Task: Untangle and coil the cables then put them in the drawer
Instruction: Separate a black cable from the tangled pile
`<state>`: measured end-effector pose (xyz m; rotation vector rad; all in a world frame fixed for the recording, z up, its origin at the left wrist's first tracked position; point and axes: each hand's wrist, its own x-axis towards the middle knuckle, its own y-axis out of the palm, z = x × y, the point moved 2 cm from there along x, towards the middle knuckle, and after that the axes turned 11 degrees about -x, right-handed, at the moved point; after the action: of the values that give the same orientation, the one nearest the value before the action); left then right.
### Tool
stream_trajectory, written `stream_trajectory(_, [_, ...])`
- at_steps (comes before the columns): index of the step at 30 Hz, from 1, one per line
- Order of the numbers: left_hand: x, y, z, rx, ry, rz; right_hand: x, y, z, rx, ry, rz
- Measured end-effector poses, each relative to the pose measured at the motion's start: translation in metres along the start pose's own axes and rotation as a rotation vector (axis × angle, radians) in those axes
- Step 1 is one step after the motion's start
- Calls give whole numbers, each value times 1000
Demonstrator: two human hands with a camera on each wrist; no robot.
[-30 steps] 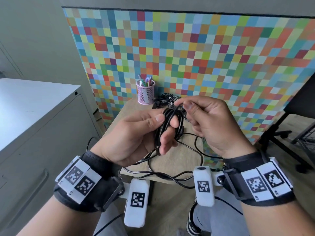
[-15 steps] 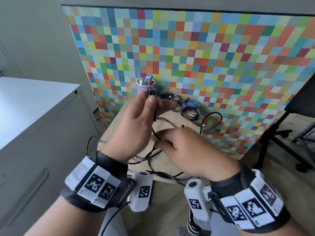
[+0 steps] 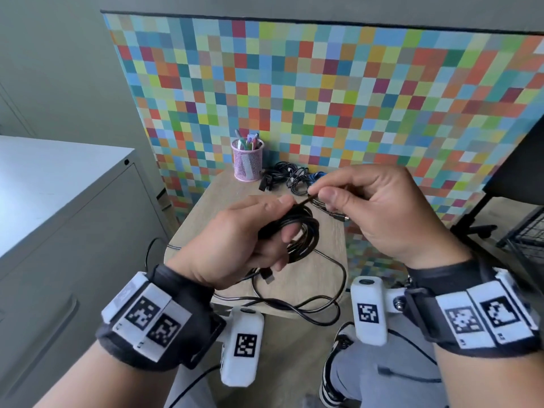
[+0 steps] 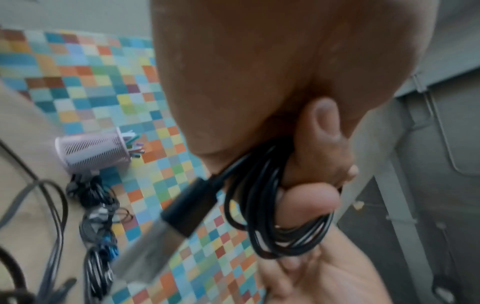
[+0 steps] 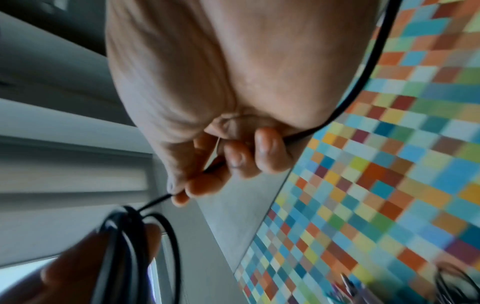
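Slack cable (image 3: pixel 297 307) loops over the table (image 3: pixel 329 278) edge at lower centre, not yet wound. Above it, the left hand (image 3: pixel 235 245) clamps the coil (image 3: pixel 303 234), likely to keep the turns from springing apart. The right hand (image 3: pixel 379 210) pinches the free strand (image 3: pixel 301 202), taut, seemingly to lay another turn. More cables (image 3: pixel 290 176) lie beyond, beside the cup (image 3: pixel 248 164). No drawer stands open.

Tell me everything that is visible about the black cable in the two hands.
The black cable is thin, glossy and round, apparently rubber-coated. Most of it is wound into a loose coil of several loops, gripped by the left hand above the small wooden table. The right hand pinches a taut stretch leading off the coil. A plug hangs below.
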<state>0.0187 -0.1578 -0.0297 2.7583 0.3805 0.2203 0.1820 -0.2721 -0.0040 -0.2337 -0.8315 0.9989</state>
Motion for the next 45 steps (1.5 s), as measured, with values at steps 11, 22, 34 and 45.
stream_trajectory(11, [10,8,-2,-384,283,-295,-10,51,-19,-213,91,20])
stream_trajectory(22, [17,-9,18,986,172,-395,-24,46,6,-620,-6,195])
stream_trajectory(34, [5,-8,15,-28,-17,-82,-19,17,-16,-84,38,13])
stream_trajectory(45, [7,0,12,-146,190,-173,-15,51,-8,37,40,-146])
